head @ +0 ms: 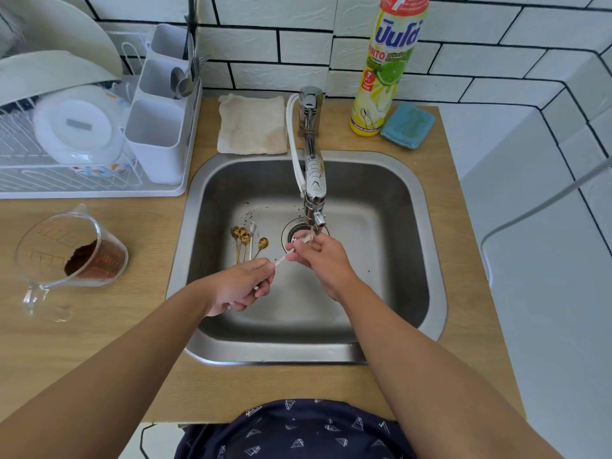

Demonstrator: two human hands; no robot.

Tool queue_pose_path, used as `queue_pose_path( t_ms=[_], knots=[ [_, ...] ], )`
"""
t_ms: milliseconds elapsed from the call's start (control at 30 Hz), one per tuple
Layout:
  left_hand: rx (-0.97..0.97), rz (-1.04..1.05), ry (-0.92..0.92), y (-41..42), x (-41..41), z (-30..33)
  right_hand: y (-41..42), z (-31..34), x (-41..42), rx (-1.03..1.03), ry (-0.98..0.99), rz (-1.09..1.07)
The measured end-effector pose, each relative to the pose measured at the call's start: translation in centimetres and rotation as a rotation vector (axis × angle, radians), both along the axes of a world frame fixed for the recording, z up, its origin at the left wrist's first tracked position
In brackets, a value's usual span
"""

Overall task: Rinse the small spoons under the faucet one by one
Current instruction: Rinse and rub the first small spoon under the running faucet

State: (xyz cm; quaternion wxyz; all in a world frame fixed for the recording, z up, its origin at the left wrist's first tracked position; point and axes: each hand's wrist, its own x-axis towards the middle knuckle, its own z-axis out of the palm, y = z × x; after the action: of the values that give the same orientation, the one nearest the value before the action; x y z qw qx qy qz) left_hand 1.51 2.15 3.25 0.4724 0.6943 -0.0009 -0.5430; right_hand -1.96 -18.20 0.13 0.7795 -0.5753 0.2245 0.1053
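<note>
A small white spoon (280, 260) spans both hands over the steel sink (427, 260). My left hand (241, 286) pinches its handle end. My right hand (318, 256) holds its bowl end just under the chrome faucet (314, 180) spout, fingers rubbing it. On the sink floor to the left lie several small gold spoons (245, 241) and one white spoon (252, 228), side by side, with dark specks around them. Whether water is running is hard to tell.
A glass measuring cup (71, 256) with brown powder lies tilted on the wooden counter at left. A white dish rack (99, 190) with a cutlery caddy stands behind it. A cloth (252, 124), a dish soap bottle (387, 67) and a blue sponge (408, 125) sit behind the sink.
</note>
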Motion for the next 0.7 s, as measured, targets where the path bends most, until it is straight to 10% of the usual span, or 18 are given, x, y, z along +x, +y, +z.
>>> queue_pose_path(
  t_ms=[167, 367, 700],
  knots=[
    [-0.033, 0.016, -0.056, -0.9, -0.1, 0.1, -0.6, 0.6, -0.1, 0.063, 0.091, 0.177],
    [0.012, 0.148, -0.342, -6.1, 1.5, -0.3, -3.5, 1.4, 0.2, 0.125, 0.051, -0.444],
    [-0.246, 0.277, -0.19, -9.7, 1.3, -1.5, -6.0, 1.5, -1.6, 0.143, 0.049, -0.451]
  ],
)
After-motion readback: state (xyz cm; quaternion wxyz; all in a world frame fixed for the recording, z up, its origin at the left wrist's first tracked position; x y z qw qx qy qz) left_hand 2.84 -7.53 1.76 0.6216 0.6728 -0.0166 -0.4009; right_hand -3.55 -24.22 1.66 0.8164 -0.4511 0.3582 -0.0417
